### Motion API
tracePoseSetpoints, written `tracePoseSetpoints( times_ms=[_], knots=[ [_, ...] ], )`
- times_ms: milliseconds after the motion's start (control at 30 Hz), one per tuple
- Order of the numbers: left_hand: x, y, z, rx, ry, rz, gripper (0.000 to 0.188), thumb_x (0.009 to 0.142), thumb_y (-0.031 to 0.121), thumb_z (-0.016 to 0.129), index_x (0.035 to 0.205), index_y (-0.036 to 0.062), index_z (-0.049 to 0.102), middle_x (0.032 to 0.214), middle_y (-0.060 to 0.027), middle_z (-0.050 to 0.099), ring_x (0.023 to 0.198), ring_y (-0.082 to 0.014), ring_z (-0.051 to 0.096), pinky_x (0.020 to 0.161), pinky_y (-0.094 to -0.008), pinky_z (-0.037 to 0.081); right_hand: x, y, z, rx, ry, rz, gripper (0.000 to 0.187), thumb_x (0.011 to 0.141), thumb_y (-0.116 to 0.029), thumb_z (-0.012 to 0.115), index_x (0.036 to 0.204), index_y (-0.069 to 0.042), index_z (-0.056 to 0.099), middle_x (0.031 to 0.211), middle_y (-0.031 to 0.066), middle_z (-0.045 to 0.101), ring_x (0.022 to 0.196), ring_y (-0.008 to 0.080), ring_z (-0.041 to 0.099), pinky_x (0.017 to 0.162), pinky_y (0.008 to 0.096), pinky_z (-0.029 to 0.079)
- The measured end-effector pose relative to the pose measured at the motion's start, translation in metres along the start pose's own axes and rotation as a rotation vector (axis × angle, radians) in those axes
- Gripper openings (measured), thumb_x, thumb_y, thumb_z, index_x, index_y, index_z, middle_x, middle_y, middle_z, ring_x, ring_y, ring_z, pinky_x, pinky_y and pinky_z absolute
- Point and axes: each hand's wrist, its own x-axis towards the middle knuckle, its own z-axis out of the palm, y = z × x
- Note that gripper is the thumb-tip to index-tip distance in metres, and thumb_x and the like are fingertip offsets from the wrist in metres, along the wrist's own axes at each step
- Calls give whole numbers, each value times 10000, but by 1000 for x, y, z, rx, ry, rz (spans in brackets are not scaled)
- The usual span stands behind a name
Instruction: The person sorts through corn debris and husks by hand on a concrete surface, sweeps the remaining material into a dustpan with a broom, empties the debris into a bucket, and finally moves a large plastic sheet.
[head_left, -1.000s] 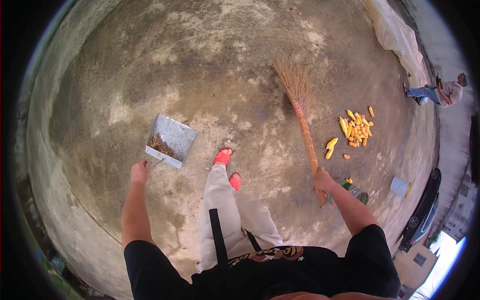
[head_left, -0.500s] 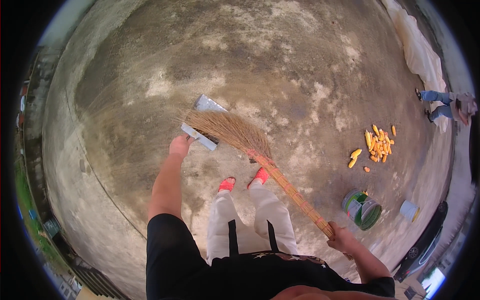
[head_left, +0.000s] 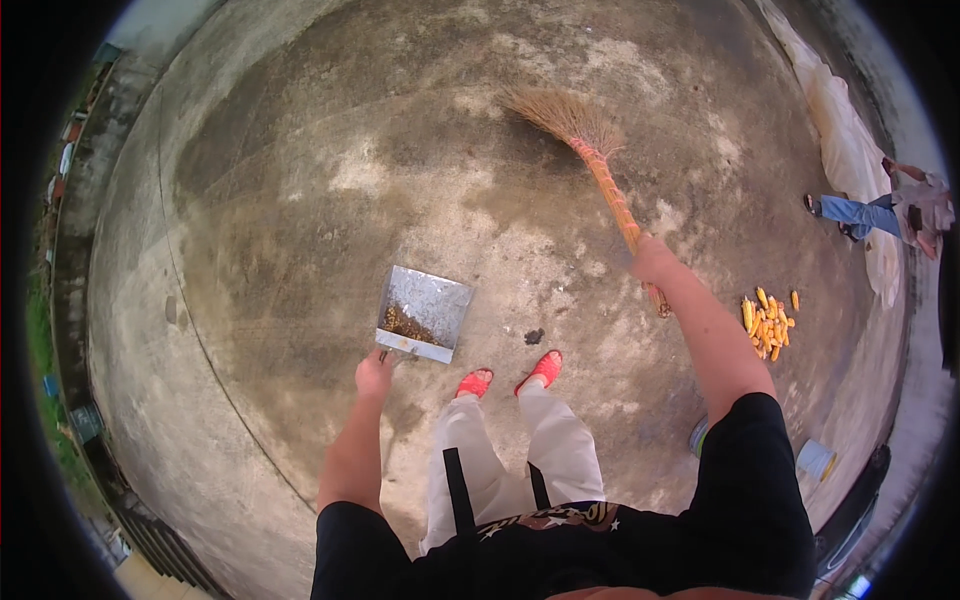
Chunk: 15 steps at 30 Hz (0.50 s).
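Observation:
My left hand [head_left: 374,374] is closed round the handle of a metal dustpan [head_left: 432,300], which is at the left in front of my feet. Brown and yellowish sweepings [head_left: 404,322] lie heaped against the dustpan's back wall. With my right arm stretched forward, my right hand [head_left: 655,262] grips the handle of a straw broom [head_left: 610,190]. The broom's bristles point to the far left, well away from the dustpan; whether they touch the ground I cannot tell.
A pile of corn cobs [head_left: 768,324] lies on the concrete to the right. Behind my right arm a bucket [head_left: 697,436] is mostly hidden; a white bucket [head_left: 816,459] stands farther right. Another person [head_left: 880,215] is near a pale sheet [head_left: 828,120]. A dark blotch [head_left: 535,337] lies before my feet.
The broom has swung off the dustpan, forward and to the right. The dustpan has come nearer my feet, and its sweepings are now visible. The other person has shifted position.

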Motion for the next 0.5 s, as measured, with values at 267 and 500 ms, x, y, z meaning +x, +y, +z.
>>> tracePoseSetpoints(
  times_ms=[267, 500],
  knots=[
    [-24, -58, 0, -26, 34, -63, 281, 781, 323, 564, 838, 51, 604, 798, -186, 605, 774, -366, 576, 662, -445, 444, -197, 59, 73, -535, -493, -194, 461, 748, -79, 521, 1164, -20, 333, 871, 209, 601, 819, 353, 600, 685, 441, 474],
    [-16, -126, 17, -59, -61, 82, 241, 773, 252, 589, 796, 13, 576, 679, -175, 588, 603, -347, 559, 562, -424, 426, -349, 135, 46, -370, -507, -60, 374, 727, -116, 517, 1091, -107, 433, 807, 172, 598, 780, 345, 595, 655, 453, 456]
  ],
)
